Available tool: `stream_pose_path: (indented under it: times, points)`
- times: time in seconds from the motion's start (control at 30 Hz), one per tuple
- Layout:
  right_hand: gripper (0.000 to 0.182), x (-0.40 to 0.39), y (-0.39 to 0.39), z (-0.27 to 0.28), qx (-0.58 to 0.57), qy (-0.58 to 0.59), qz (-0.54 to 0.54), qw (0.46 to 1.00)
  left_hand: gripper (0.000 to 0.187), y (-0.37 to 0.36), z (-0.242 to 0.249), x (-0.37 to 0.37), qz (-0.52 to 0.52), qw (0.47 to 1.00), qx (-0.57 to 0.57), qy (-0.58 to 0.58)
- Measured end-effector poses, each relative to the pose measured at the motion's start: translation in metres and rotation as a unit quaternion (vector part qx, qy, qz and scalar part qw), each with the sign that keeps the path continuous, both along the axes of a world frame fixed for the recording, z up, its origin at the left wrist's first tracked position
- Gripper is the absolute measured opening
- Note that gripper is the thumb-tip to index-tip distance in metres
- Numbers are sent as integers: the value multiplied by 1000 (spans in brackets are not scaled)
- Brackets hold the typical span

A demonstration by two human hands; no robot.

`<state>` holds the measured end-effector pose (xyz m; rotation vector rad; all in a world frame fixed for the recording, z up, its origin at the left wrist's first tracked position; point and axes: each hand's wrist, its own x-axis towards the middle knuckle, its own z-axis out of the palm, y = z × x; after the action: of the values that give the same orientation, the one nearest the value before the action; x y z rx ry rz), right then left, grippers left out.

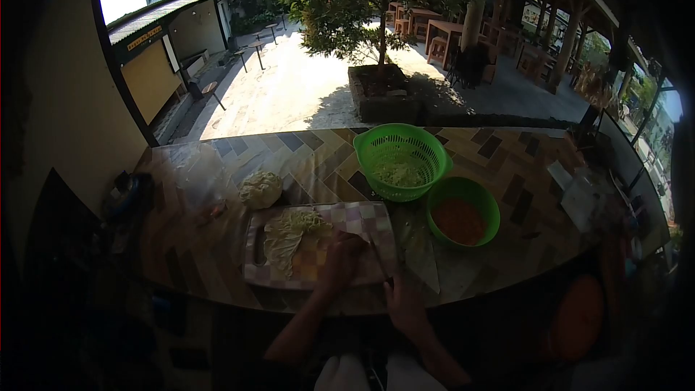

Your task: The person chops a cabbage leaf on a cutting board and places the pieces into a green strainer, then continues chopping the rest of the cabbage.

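My right hand (405, 308) grips the dark handle of a knife (378, 257), its blade pointing up and away over the right side of a checkered cutting board (369, 217). Just left of the blade, my left hand (342, 257) rests on the board with its fingers curled together; whatever lies under them is hidden in shadow. Pale cabbage leaves (282, 250) lie flat on the board's left half, with a small heap of shredded cabbage (310, 222) above them. Behind the board's upper left corner sits a pale cabbage head (260, 190).
A green colander (365, 152) with shredded cabbage stands behind the board. In front of it, a green bowl (493, 210) holds orange pieces. Clear plastic (199, 166) lies at the left. The tiled counter (181, 246) has a curved front edge.
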<state>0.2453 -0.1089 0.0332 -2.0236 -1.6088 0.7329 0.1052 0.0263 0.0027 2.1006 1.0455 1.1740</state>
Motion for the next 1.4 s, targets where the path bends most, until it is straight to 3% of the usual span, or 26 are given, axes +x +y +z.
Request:
stream_pose_path:
  times: [0.37, 0.53, 0.83, 1.03, 1.23, 1.4]
  points:
    - [29, -13, 17, 6, -74, -42, 24, 996, 13, -3, 2, -1, -3, 998, 27, 54]
    - [30, -9, 53, 2, -26, -22, 24, 999, 15, -3, -6, 0, -2, 995, 58, 87]
    - [31, -10, 24, 8, -76, -6, 21, 997, 13, -6, -4, 2, 36, 999, 3, 0]
    - [32, -13, 51, -16, -23, 0, 15, 1000, 15, 7, -27, -1, -4, 990, 109, 88]
    - [31, 0, 49, 9, -67, -3, 74, 995, 14, -2, -12, 0, 27, 999, -29, 15]
    - [30, -16, 38, -6, -36, -9, 17, 999, 17, -5, -5, -1, 39, 999, -22, 10]
